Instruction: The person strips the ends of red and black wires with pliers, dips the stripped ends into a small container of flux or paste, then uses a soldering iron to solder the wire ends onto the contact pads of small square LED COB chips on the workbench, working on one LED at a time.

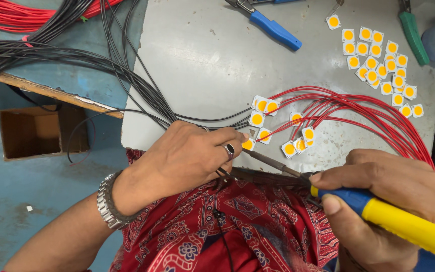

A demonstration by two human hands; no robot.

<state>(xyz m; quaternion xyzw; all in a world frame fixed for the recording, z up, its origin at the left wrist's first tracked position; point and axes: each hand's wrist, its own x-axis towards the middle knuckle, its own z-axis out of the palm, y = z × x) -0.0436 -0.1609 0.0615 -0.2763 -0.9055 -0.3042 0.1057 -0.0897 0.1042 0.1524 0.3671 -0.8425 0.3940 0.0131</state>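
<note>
Grey bench (pixel 212 65), near edge: your left hand (pixel 187 158) pinches a small, light, fragile LED chip (pixel 248 144); hold its edges. Right hand (pixel 388 201) grips the stiff soldering iron (pixel 378 214) by its handle.

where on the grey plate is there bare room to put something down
The widest bare stretch of the grey plate lies between the black wires at its left edge and the loose pile of chips, below the blue-handled pliers. It is crowded near the left hand, where wired chips and red wires spread.
</note>
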